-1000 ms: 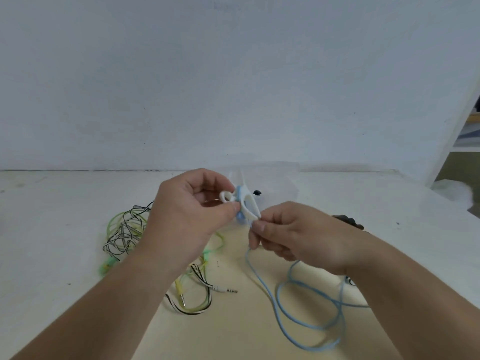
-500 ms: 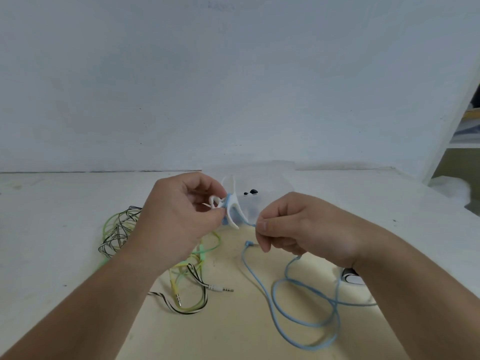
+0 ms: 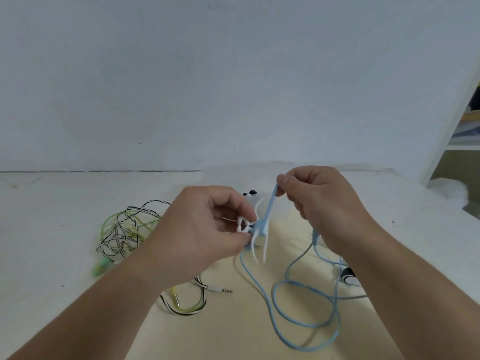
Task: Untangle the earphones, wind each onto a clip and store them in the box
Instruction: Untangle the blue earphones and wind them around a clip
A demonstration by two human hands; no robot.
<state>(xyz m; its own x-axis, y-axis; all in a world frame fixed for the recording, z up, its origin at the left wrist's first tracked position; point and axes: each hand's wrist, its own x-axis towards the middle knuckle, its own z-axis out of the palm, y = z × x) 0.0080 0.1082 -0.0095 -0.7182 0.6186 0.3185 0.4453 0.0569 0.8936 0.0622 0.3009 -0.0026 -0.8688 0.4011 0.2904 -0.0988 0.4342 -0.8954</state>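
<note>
My left hand (image 3: 205,227) pinches a white winder clip (image 3: 255,236) above the table, its prongs pointing down. Light blue earphone cable (image 3: 306,305) is wrapped on the clip's middle. My right hand (image 3: 319,201) pinches a taut stretch of that cable up and to the right of the clip. The rest of the blue cable lies in loose loops on the table below. A tangle of green and black-and-white striped earphones (image 3: 124,232) lies at the left, its two plugs (image 3: 220,290) near my left forearm. The clear box (image 3: 259,183) behind my hands is barely visible.
A black-and-white clip (image 3: 348,276) lies on the table by my right forearm. Another small black-and-white piece (image 3: 250,193) shows just behind my left hand. A white wall stands at the back and a shelf edge (image 3: 462,141) at the far right.
My right hand has risen from below the clip to above and right of it, pulling the blue cable taut. My left hand has turned the clip so its prongs point down.
</note>
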